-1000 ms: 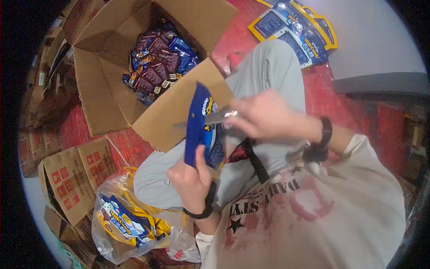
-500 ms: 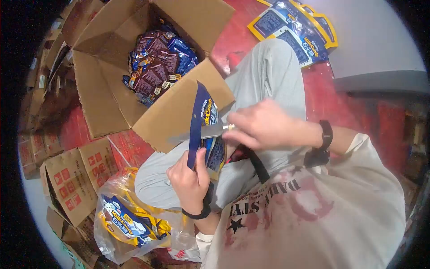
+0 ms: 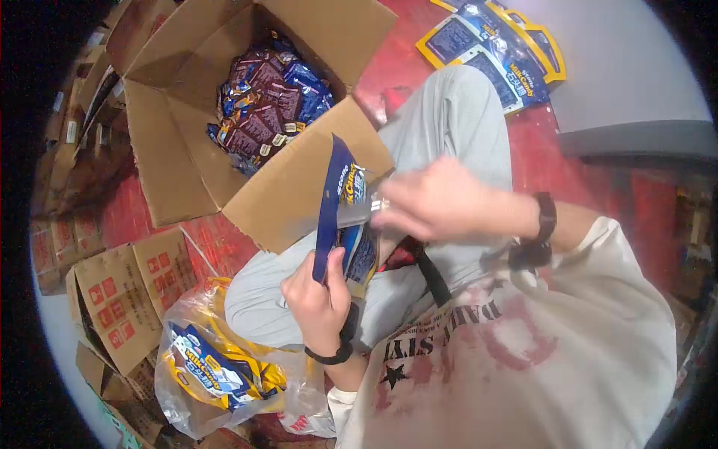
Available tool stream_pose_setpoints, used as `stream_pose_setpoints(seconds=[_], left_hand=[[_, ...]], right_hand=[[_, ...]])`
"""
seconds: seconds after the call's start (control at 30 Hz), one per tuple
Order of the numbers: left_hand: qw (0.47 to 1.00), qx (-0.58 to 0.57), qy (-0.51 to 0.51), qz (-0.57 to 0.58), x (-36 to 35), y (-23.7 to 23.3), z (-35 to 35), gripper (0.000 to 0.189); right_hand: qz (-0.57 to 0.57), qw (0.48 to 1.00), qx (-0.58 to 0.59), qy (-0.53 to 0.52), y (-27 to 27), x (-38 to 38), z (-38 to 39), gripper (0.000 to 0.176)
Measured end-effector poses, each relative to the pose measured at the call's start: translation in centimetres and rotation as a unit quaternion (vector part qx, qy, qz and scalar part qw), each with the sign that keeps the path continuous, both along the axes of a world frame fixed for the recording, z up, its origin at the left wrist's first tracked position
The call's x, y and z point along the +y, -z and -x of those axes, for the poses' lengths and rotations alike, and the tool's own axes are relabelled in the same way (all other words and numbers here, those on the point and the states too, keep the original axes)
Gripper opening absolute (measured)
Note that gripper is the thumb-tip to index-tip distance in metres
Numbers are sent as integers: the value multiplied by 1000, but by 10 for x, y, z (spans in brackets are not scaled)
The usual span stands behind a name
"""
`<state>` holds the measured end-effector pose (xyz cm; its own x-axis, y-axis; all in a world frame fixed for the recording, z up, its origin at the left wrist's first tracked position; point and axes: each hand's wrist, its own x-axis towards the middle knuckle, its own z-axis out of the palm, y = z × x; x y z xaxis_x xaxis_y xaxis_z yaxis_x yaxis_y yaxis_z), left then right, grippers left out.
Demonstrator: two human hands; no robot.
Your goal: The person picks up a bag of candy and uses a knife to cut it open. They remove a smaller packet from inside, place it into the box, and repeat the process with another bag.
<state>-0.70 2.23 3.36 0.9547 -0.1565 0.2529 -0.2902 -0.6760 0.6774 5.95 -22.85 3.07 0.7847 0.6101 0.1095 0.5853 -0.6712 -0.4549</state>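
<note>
My left hand (image 3: 318,299) is closed on the lower end of a blue and yellow candy bag (image 3: 351,183), held upright above my lap. My right hand (image 3: 430,202), blurred by motion, grips a knife by its light handle. The knife's blade (image 3: 351,215) lies across the bag near the dark blue strip along its side. Just beyond the bag stands an open cardboard box (image 3: 172,142), with small brown and blue wrapped packets (image 3: 269,105) inside.
Flat candy bags (image 3: 493,56) lie on the red floor at the upper right, beside a grey-white surface (image 3: 628,67). A clear plastic bag (image 3: 179,411) with more candy bags is at the lower left. Folded cartons (image 3: 120,307) stand at the left.
My right hand and the knife have shifted slightly, and the blade is more blurred. The candy bag has tilted a little in my left hand.
</note>
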Motion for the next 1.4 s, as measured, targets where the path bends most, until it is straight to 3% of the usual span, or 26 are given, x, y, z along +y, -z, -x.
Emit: stream_pose_setpoints(seconds=[0.07, 0.1, 0.2, 0.43, 0.53, 0.63, 0.77, 0.9, 0.97, 1.0, 1.07, 1.13, 1.3, 1.37, 1.4], left_hand=[[1000, 0, -9, -14, 0, 0, -1, 12], [1000, -10, -13, -4, -3, 1, -3, 13], [1000, -14, -19, 15, -3, 1, -5, 14], [998, -21, -5, 51, -3, 6, -2, 14], [1000, -17, -2, -11, 1, 3, -1, 13], [999, -38, -24, -22, -2, 6, -7, 13], [998, -9, -40, 40, -6, 3, -6, 15], [998, 2, -45, 44, -2, 6, -2, 12], [995, -90, -32, -34, 2, 7, -1, 12], [997, -40, -39, -56, 3, 7, 0, 10], [996, -62, -41, -46, 0, 9, -1, 9], [994, -92, -36, 34, -8, 10, -9, 8], [996, -75, -45, 33, -5, 11, -3, 9], [993, -106, -56, 22, -5, 11, 0, 11], [993, -109, -42, -18, -2, 15, 1, 10]], right_hand=[[67, 994, 7, 82, 14, -15, -27, 44], [24, 998, -10, 66, 21, -26, -39, 45], [53, 995, -20, 81, 21, -17, -30, 47], [-24, 999, 43, -22, -12, 10, 6, 43], [45, 996, 15, 71, 10, -12, -29, 50], [93, 993, 4, 72, 20, -20, -39, 52], [15, 999, 33, -12, -12, 2, -7, 50], [0, 998, 38, -59, -7, 5, -8, 49], [45, 996, -11, 77, 12, -12, -36, 51], [46, 996, -11, 72, 18, -14, -38, 51], [66, 995, -15, 73, 22, -15, -45, 53], [45, 998, 13, 42, 15, -9, -29, 52], [12, 997, 28, -65, -11, 6, -3, 53], [63, 995, 14, 82, 3, -3, -28, 54], [77, 991, -21, 107, 8, -15, -47, 56]])
